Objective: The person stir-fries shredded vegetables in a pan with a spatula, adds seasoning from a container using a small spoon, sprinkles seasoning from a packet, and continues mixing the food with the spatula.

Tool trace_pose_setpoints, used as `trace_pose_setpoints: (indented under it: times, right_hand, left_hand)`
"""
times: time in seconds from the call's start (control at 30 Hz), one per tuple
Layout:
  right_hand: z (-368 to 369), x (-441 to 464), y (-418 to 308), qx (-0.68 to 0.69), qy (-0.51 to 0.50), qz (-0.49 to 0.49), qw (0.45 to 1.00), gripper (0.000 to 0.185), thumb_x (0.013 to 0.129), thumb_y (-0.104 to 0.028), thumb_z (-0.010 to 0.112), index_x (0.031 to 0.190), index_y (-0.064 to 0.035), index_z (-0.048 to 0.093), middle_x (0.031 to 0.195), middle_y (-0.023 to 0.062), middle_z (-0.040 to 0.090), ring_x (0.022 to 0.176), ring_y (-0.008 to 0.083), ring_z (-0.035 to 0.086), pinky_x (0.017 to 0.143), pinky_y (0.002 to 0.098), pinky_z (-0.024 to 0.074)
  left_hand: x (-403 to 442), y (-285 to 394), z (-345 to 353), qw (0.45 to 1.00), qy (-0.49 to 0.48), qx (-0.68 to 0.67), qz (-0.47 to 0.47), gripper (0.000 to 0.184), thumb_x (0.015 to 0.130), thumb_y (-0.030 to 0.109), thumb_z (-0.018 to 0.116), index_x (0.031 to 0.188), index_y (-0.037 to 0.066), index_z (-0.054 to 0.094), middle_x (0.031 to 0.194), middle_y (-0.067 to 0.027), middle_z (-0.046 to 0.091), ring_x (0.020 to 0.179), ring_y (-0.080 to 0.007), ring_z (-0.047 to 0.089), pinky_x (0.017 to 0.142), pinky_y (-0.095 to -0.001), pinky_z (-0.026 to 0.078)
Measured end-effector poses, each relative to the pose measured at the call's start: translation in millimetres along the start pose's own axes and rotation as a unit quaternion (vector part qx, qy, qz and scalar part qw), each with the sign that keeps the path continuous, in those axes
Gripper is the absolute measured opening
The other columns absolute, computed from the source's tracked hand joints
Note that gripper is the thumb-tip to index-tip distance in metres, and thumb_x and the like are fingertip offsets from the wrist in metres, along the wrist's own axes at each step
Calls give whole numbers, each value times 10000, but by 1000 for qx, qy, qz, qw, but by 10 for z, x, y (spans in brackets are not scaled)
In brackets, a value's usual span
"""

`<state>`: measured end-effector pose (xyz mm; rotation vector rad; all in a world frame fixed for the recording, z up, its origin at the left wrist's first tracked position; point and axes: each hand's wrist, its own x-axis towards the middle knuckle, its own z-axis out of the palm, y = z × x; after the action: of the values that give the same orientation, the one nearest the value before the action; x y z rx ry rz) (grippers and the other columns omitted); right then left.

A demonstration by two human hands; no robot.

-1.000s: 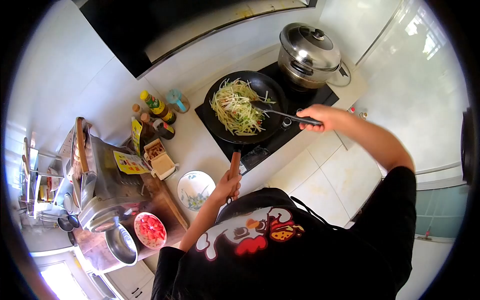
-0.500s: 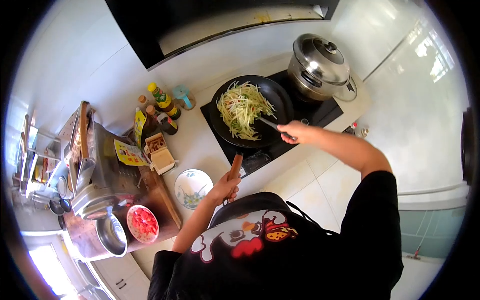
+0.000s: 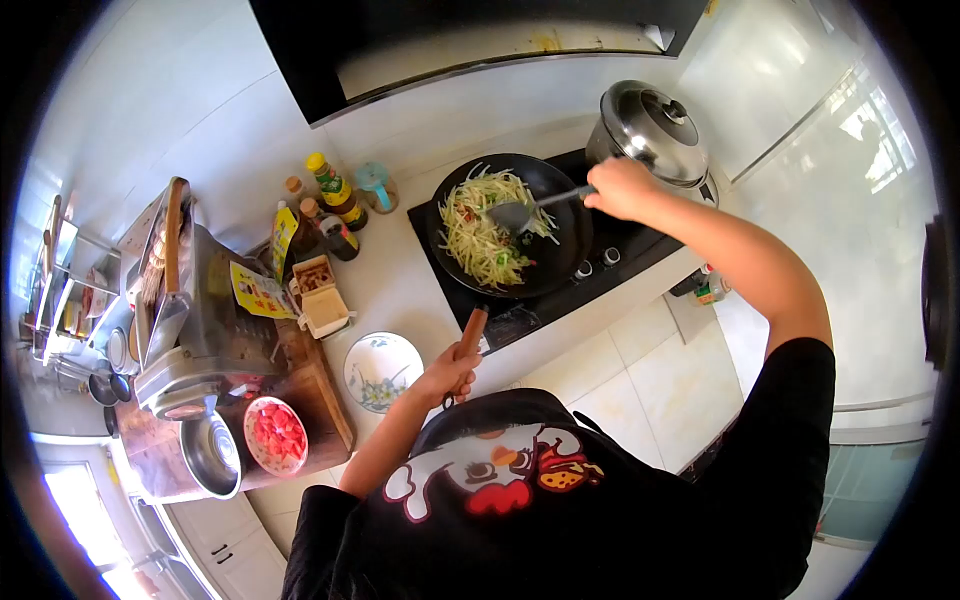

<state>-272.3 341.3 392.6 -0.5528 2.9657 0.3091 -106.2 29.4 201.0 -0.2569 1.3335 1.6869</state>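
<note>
My left hand is closed around the wooden handle of a black wok on the stove. Pale shredded vegetables with green bits lie in the wok, mostly on its left side. My right hand grips the dark handle of a spatula, whose blade rests on top of the shreds. A white plate with a flower pattern sits on the counter, left of my left hand.
A lidded steel pot stands behind my right hand. Bottles, a blue-lidded jar and an open box line the left. Farther left are a bowl of red pieces and a metal bowl.
My right hand has moved up and right, and the spatula blade now lies over the shreds. My left hand has kept its hold on the handle. The view has shifted somewhat.
</note>
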Motion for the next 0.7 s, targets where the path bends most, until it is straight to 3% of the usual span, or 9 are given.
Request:
trace_pose_setpoints:
  times: [0.1,0.17,0.27,0.37,0.47,0.6,0.7]
  right_hand:
    - [-28,360,34,-28,25,37,999,230,744,-218,664,758,12,662,801,190,645,781,347,633,684,423,511]
    - [59,669,6,-50,44,24,997,277,761,-271,657,759,5,657,792,191,642,760,347,631,674,408,514]
    - [138,981,-294,-92,57,-72,991,124,713,-102,582,735,-37,684,802,150,661,765,325,642,669,398,521]
    - [84,906,-643,-144,82,-242,956,120,683,-96,564,679,-69,681,744,114,665,719,289,649,619,378,525]
    - [-64,655,-809,-214,93,-326,916,114,663,-108,570,673,-73,678,692,93,655,681,268,643,604,358,523]
    - [-602,208,-866,-198,27,-282,938,116,657,-85,552,640,-36,656,690,142,644,674,291,643,597,379,523]
    - [-739,0,-788,-140,-10,-199,970,102,663,-124,627,641,-30,660,656,162,629,664,315,639,600,392,519]
  left_hand:
    - [-12,3,1,1000,0,7,10,342,867,260,551,1124,117,378,653,-11,432,461,-94,426,375,-241,352]
    - [-19,24,11,1000,6,16,11,344,863,264,555,1119,115,381,654,-10,431,463,-94,429,374,-240,353]
    - [0,22,10,999,16,28,12,340,857,270,561,1104,112,390,653,-8,429,464,-92,433,371,-237,353]
    - [-10,-15,44,999,30,22,7,319,855,271,562,1079,114,398,652,-7,427,459,-91,430,367,-235,350]
    - [1,-2,67,999,39,19,9,292,855,268,559,1053,122,401,652,-6,426,455,-90,423,365,-233,347]
    - [-11,6,48,999,33,15,8,279,853,272,564,1037,137,402,654,-5,428,457,-88,417,365,-231,342]
    - [-9,-11,31,1000,23,11,7,290,853,277,568,1044,141,398,654,-4,429,457,-87,420,365,-229,343]
